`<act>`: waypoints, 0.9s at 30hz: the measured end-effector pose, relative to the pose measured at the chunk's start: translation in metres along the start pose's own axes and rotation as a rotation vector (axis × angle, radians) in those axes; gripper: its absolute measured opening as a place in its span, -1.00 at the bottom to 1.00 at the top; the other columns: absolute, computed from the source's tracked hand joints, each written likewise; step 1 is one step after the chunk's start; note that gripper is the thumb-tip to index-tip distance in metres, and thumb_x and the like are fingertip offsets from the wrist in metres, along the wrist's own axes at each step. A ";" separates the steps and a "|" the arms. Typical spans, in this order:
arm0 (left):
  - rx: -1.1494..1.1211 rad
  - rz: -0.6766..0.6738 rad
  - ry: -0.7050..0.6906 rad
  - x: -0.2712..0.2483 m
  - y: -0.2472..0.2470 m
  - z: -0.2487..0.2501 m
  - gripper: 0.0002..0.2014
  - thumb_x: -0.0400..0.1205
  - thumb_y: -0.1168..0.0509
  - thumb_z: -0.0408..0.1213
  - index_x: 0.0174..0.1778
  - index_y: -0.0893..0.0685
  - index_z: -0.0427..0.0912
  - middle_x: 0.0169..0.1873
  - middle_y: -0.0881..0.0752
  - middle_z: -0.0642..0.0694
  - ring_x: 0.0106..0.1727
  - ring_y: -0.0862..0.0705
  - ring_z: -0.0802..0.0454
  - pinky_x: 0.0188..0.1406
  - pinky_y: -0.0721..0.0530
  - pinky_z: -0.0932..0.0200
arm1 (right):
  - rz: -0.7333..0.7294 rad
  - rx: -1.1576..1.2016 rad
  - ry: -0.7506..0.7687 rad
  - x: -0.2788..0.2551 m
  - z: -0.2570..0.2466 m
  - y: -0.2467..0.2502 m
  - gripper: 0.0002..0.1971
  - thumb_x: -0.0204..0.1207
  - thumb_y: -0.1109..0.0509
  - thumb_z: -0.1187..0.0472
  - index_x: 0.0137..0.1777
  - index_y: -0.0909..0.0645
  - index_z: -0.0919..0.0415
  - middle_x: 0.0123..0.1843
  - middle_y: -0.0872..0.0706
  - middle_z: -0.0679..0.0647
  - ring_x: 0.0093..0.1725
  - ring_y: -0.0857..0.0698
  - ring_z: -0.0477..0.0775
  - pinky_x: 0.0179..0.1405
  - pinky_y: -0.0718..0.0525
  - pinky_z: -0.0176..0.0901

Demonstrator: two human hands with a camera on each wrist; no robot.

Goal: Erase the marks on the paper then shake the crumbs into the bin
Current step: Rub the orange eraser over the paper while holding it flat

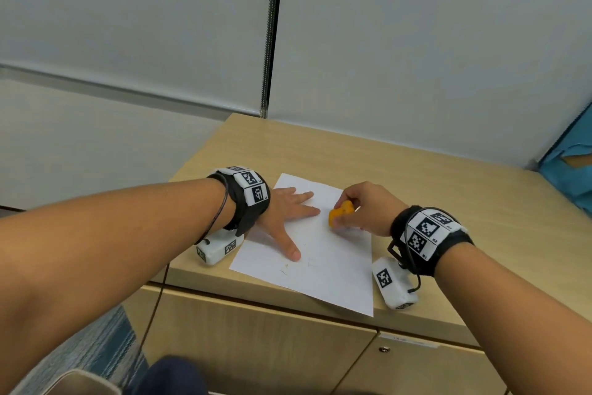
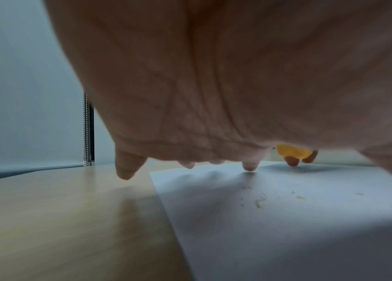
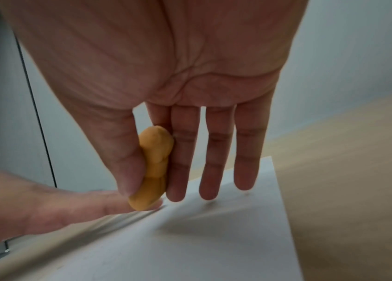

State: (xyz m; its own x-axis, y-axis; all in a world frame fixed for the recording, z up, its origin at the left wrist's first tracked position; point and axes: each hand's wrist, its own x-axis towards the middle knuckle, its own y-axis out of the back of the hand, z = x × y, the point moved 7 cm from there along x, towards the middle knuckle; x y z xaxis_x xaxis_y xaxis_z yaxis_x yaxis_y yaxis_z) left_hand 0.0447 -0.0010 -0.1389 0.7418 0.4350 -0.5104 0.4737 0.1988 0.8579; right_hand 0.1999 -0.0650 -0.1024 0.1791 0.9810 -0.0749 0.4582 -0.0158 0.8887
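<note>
Left hand point(image 1: 285, 215) lies flat, fingers spread, pinning the paper point(image 1: 336, 266); right hand point(image 1: 365, 207) pinches an orange eraser point(image 1: 340, 213). Crumbs point(image 2: 260, 201) lie on the sheet, so erasing looks under way. Shaking into the bin is not yet done.

A light wood tabletop point(image 1: 432, 189) (the top of a cabinet with doors) carries a white sheet of paper point(image 1: 336, 266) lying flat, its near corner overhanging the front edge.
</note>
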 end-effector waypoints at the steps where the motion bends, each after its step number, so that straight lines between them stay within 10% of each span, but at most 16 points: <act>1: 0.018 -0.009 0.001 0.005 -0.002 0.000 0.14 0.40 -0.30 0.49 0.68 0.34 0.27 0.68 0.42 0.07 0.70 0.34 -0.18 0.59 0.19 -0.38 | -0.002 -0.004 0.018 0.000 -0.004 0.000 -0.76 0.43 -0.68 0.01 0.02 -0.80 0.05 -0.11 -0.77 -0.07 -0.17 -0.73 -0.10 -0.13 -0.73 -0.20; 9: 0.041 -0.054 0.073 0.023 -0.015 -0.014 0.26 0.20 -0.26 0.64 0.60 0.45 0.36 0.63 0.53 0.06 0.66 0.46 -0.25 0.57 0.21 -0.51 | -0.262 0.115 0.077 0.014 -0.038 -0.036 -0.73 0.41 -0.72 0.17 0.05 -0.81 0.20 -0.12 -0.85 0.25 -0.33 -0.77 -0.03 -0.11 -0.88 -0.04; 14: 0.024 -0.049 0.071 0.027 -0.018 -0.017 0.34 0.10 -0.24 0.69 0.58 0.49 0.34 0.62 0.54 0.10 0.65 0.47 -0.23 0.56 0.21 -0.53 | -0.061 -0.320 0.083 0.026 -0.041 -0.023 -0.70 0.48 -0.53 -0.04 -0.14 -0.71 0.22 -0.24 -0.77 0.11 -0.21 -0.78 0.18 -0.23 -0.72 -0.05; 18: 0.025 -0.046 0.079 0.028 -0.018 -0.017 0.32 0.16 -0.28 0.65 0.57 0.52 0.33 0.63 0.54 0.08 0.66 0.46 -0.25 0.56 0.23 -0.48 | -0.298 -0.152 0.054 0.018 -0.035 -0.034 -0.60 0.43 -0.64 -0.06 -0.11 -0.76 0.34 -0.42 -0.77 0.07 -0.45 -0.72 0.02 -0.26 -0.73 -0.14; 27: 0.021 -0.048 0.072 0.026 -0.017 -0.016 0.32 0.16 -0.26 0.66 0.59 0.50 0.31 0.63 0.54 0.06 0.66 0.45 -0.26 0.56 0.21 -0.53 | -0.160 -0.330 0.078 0.025 -0.051 -0.026 -0.69 0.40 -0.59 -0.03 -0.22 -0.71 0.24 -0.28 -0.78 0.14 -0.33 -0.74 0.13 -0.32 -0.73 -0.05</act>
State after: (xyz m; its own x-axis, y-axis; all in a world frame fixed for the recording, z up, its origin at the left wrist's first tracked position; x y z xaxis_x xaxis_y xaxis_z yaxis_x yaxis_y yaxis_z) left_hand 0.0483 0.0212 -0.1658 0.6821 0.4876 -0.5449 0.5188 0.2025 0.8306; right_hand 0.1486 -0.0302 -0.1041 0.0555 0.9779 -0.2013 0.1672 0.1897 0.9675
